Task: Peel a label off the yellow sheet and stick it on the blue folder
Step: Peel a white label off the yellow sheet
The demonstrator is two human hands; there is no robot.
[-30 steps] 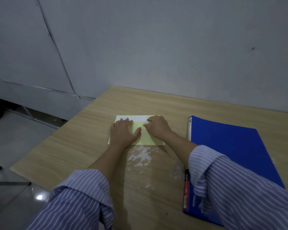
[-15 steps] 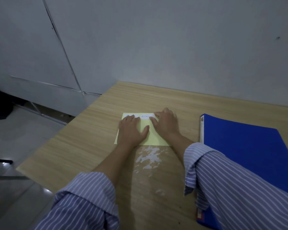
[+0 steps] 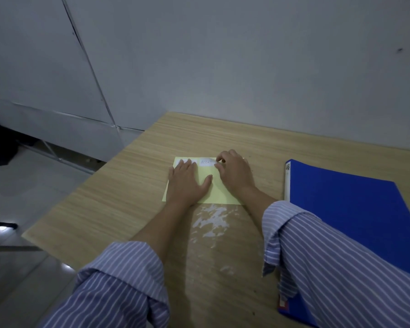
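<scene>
A yellow sheet [image 3: 219,192] lies flat on the wooden table, with a white handwritten label [image 3: 207,161] along its far edge. My left hand [image 3: 186,182] presses flat on the sheet's left half, fingers spread. My right hand [image 3: 234,172] rests on the sheet's right side, its fingertips curled at the right end of the label; whether the label's edge is lifted is too small to tell. The blue folder [image 3: 348,209] lies closed on the table to the right, partly hidden by my right sleeve.
The wooden table [image 3: 133,185] ends at a left edge with floor below. A grey wall stands just behind the table. A whitish scuffed patch [image 3: 211,220] marks the table surface in front of the sheet.
My right hand's fingers have curled up toward the label's right end; the view has shifted slightly. My left hand stays pressed flat on the sheet.
</scene>
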